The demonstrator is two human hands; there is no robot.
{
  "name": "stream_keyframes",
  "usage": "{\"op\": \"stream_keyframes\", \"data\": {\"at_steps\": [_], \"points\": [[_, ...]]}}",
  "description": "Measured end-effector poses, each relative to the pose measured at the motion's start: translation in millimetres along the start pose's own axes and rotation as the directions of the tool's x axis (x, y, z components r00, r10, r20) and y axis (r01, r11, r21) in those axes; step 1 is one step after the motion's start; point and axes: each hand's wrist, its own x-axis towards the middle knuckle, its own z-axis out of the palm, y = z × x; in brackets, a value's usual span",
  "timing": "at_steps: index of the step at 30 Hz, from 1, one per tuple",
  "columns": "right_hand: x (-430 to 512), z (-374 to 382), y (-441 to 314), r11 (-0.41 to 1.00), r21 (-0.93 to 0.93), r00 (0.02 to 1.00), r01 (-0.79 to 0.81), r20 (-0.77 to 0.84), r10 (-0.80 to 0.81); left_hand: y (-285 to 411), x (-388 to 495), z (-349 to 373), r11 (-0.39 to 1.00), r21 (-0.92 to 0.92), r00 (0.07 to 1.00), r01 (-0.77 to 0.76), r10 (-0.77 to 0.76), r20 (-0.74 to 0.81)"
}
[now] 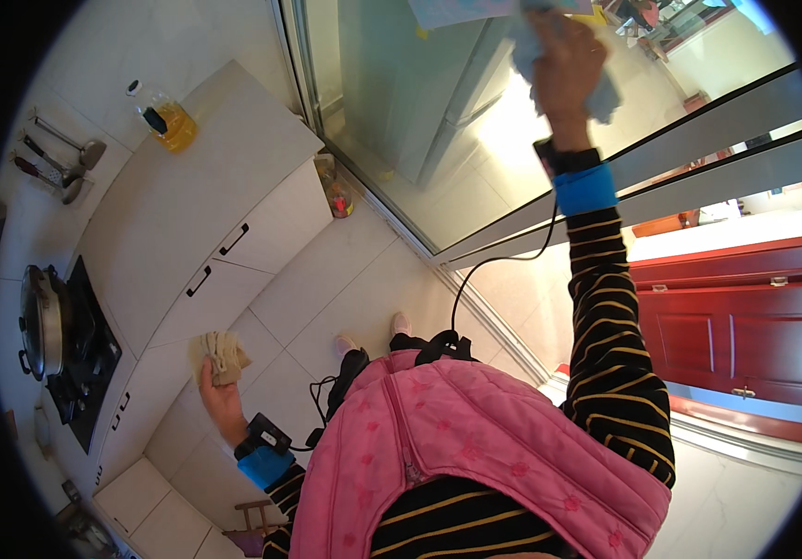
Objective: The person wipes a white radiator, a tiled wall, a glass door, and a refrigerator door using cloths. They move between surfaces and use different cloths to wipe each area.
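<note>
My right hand is raised and presses a light blue cloth to the glass pane of a sliding door. A poster or sheet is on the glass at the top, beside that hand. Lower down on the other side, my left hand holds a folded beige cloth near the front of the kitchen cabinets. Each wrist bears a black strapped device and a blue band; a black cable hangs from the right one.
A white counter carries an oil bottle. A lidded pan sits on the black cooktop. Bottles stand on the floor by the door track. A small chair is behind my left arm.
</note>
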Motion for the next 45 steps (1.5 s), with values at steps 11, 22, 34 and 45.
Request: {"op": "stream_keyframes", "data": {"at_steps": [11, 22, 34, 45], "points": [[-348, 27, -86, 0.943, 0.281, 0.402, 0.178, 0.854, -0.33, 2, -50, -32, 0.994, -0.023, 0.981, -0.105, 0.1, -0.167], [-413, -60, -47, 0.634, -0.008, -0.069, -0.773, 0.995, -0.072, 2, -15, 65, 0.976, 0.179, 0.981, -0.121, 0.09, 0.174], [-439, -89, -61, 0.655, 0.035, -0.18, -0.755, 0.949, -0.258, 33, -109, 301, 0.646, 0.079, 0.149, -0.759, 0.055, 0.987], [-415, -43, -96, 0.719, 0.192, -0.119, -0.668, 0.926, -0.358, 61, -193, 315, 0.448, -0.497, -0.269, -0.743, 0.48, 0.835]]}}
